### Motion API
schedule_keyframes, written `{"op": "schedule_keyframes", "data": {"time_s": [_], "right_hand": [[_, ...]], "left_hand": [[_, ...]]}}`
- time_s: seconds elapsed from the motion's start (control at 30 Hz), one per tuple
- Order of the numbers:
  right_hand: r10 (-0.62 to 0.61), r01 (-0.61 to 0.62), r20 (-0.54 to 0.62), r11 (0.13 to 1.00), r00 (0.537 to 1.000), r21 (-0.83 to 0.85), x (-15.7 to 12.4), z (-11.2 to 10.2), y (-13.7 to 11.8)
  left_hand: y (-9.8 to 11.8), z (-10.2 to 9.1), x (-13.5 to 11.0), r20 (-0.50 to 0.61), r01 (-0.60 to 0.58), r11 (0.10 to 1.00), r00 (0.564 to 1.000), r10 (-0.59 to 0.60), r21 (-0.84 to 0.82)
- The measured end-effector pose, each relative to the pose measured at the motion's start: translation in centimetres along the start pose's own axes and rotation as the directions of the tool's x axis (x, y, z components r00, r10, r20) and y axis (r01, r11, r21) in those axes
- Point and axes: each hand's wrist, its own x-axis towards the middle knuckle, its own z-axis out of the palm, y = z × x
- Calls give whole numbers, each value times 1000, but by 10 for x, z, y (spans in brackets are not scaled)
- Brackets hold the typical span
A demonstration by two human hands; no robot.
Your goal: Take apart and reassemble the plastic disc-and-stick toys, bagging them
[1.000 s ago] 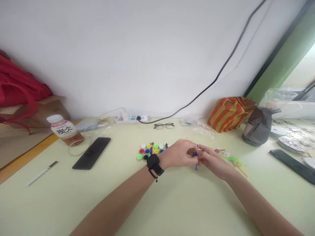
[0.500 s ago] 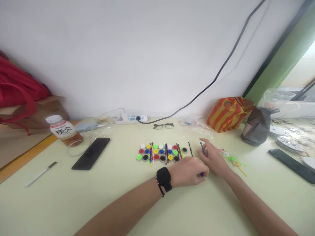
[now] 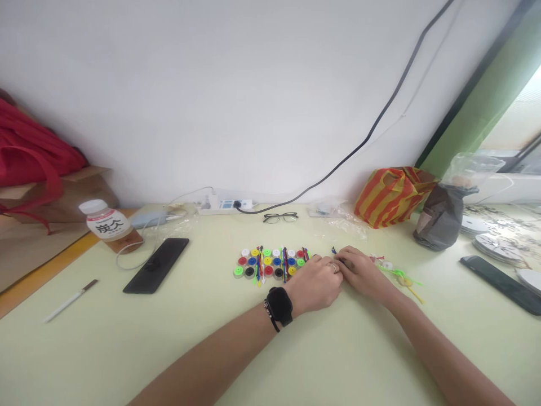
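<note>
My left hand, with a black watch on its wrist, is closed with its fingertips beside those of my right hand. What it holds is hidden. My right hand is closed in a pinch on a thin arrow-tipped blue stick; only the stick's upper end shows between the hands. To the left lie rows of round coloured discs, such as a red disc, with upright bundles of coloured arrow-tipped sticks among them. The rightmost discs are partly covered by my left hand.
Right of my hands lie loose green and yellow pieces. Glasses and a power strip are by the wall. A phone, bottle and pen lie left; a striped bag stands right.
My hands have come together, the left moving slightly up and left, the right slightly downward. The blue stick has shifted left, and the single black stick and black disc are now covered.
</note>
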Motion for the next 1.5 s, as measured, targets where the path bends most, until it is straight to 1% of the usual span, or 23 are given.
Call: {"op": "schedule_keyframes", "data": {"time_s": [0.07,0.13,0.23,0.3,0.4,0.43,0.5,0.57,0.67,0.7,0.77,0.83,0.97,1.03,1.07,1.1,1.13,1.17,1.23,1.3,1.37,1.43,1.5], "right_hand": [[11,-11,-1,1000,1000,-12,1,0,-1],[11,-11,2,999,1000,-31,1,0,0],[-9,8,-11,999,1000,-36,1,-6,11],[1,-5,-81,999,997,-43,0,-17,27],[76,-120,-270,982,960,-149,-5,-40,59],[100,-157,-284,970,953,-185,-7,-48,69],[140,-193,-246,959,959,-207,-11,-58,83],[142,-176,-166,962,976,-209,-14,-61,90],[103,-111,-51,970,993,-214,-15,-58,89],[95,-100,-34,971,995,-215,-15,-56,88],[100,-106,-38,971,994,-214,-13,-55,86],[123,-140,-91,968,988,-208,-12,-55,83],[149,-207,-281,960,948,-191,-7,-55,66],[158,-212,-337,969,928,-130,-5,-50,48],[175,-205,-333,977,926,-59,-3,-46,36],[206,-201,-300,979,932,47,-2,-41,23],[228,-188,-236,966,945,179,-2,-36,10],[232,-171,-178,937,956,305,-1,-30,-4],[218,-151,-75,849,973,506,-1,-20,-29],[219,-181,16,762,976,622,-1,-13,-45],[213,-205,80,673,974,710,-1,-10,-51],[214,-223,118,577,970,786,0,-10,-50],[232,-251,150,509,961,823,0,-10,-46]], "left_hand": [[-1,-3,-1,-12,34,999,999,-34,39],[-3,-5,-3,3,69,996,998,-69,57],[-6,-5,-6,26,125,991,992,-127,56],[-8,-6,-8,29,167,984,985,-169,58],[-10,-8,-9,39,193,979,980,-195,58],[-11,-9,-10,49,196,979,979,-198,56],[-12,-11,-9,74,197,979,977,-201,53],[-13,-12,-9,91,199,979,975,-203,53],[-15,-13,-10,90,197,979,976,-200,44],[-16,-13,-10,81,196,980,977,-199,35],[-20,-17,-10,53,200,980,978,-200,6],[-27,-24,-9,13,217,975,976,-217,-37],[-38,-40,-5,-44,259,954,962,-268,-152],[-39,-44,-3,-53,256,944,961,-273,-209],[-38,-45,-3,-56,244,940,963,-264,-239],[-36,-44,-2,-59,226,936,966,-250,-270],[-33,-44,-2,-64,205,931,970,-234,-303],[-30,-42,-1,-70,187,923,972,-222,-336],[-24,-40,0,-71,182,898,971,-228,-401],[-20,-39,1,-58,209,866,963,-263,-455],[-19,-39,2,-53,223,834,956,-287,-504],[-20,-41,3,-79,206,816,953,-292,-540],[-22,-43,4,-109,184,813,951,-289,-552]]}}
